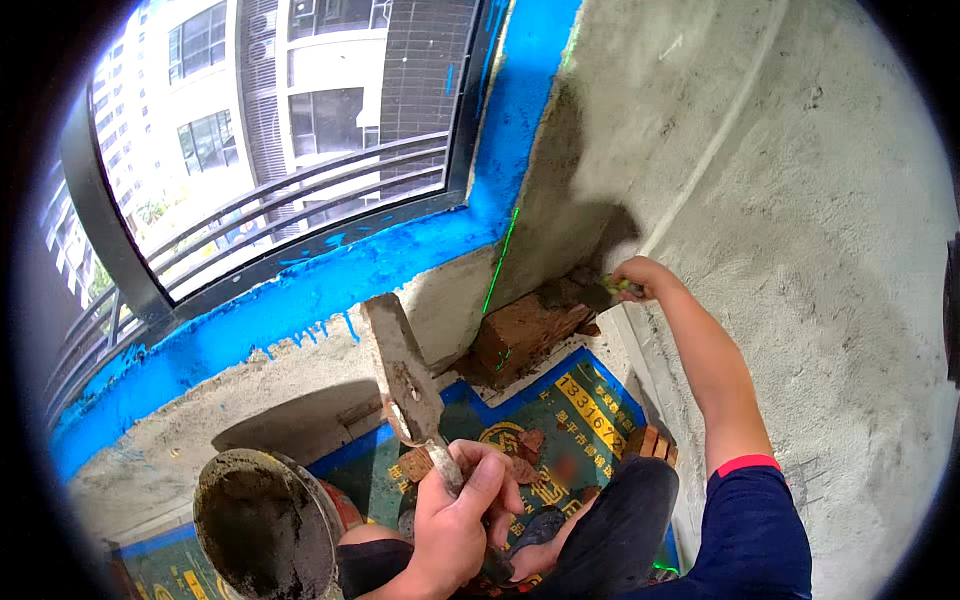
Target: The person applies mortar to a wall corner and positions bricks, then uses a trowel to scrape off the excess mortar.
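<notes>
My left hand (455, 520) is closed around the handle of a long flat-bladed masonry trowel (405, 370), its grey, mortar-smeared blade pointing up and away. My right arm reaches to the wall corner. There my right hand (645, 277) grips a small trowel (622, 288) by a yellow-green handle; its blade end is hard to make out against dark mortar (572, 290). This mortar lies on top of reddish-brown bricks (525, 330) set in the corner below the window. A bucket (330, 515) of grey mortar stands at the lower left.
A dark-framed window (330, 245) with a blue-coated surround (400, 245) is at the upper left. Rough grey plaster wall (800, 220) rises on the right. Printed green sheeting (470, 410) covers the floor, with brick pieces (527, 440) near my feet. A green line marks the corner wall.
</notes>
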The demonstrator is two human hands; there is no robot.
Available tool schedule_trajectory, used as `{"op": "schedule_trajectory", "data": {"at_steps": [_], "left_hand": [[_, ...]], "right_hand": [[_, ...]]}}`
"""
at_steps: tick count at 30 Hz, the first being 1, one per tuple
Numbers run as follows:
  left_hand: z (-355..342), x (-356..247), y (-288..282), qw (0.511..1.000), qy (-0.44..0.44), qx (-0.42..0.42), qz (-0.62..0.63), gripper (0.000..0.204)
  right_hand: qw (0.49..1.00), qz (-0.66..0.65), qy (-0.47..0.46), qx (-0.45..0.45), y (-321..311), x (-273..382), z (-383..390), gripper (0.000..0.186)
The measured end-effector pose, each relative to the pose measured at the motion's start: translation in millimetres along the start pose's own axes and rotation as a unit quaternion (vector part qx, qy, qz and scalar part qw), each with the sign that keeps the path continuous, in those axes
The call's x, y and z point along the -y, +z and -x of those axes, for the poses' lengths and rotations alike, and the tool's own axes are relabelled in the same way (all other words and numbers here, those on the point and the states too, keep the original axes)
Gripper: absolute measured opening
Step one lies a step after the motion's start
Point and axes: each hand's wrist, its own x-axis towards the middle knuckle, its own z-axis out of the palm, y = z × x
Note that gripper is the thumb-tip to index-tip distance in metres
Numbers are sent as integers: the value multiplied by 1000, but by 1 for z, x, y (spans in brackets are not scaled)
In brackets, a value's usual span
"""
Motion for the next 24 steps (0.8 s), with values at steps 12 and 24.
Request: {"op": "schedule_trajectory", "data": {"at_steps": [12,24], "left_hand": [[12,7,5,995,-60,85,-2,19],[38,27,21,941,293,158,55,29]], "right_hand": [[944,6,-184,274,65,12,196,22],[497,383,-755,193,462,72,373,17]]}}
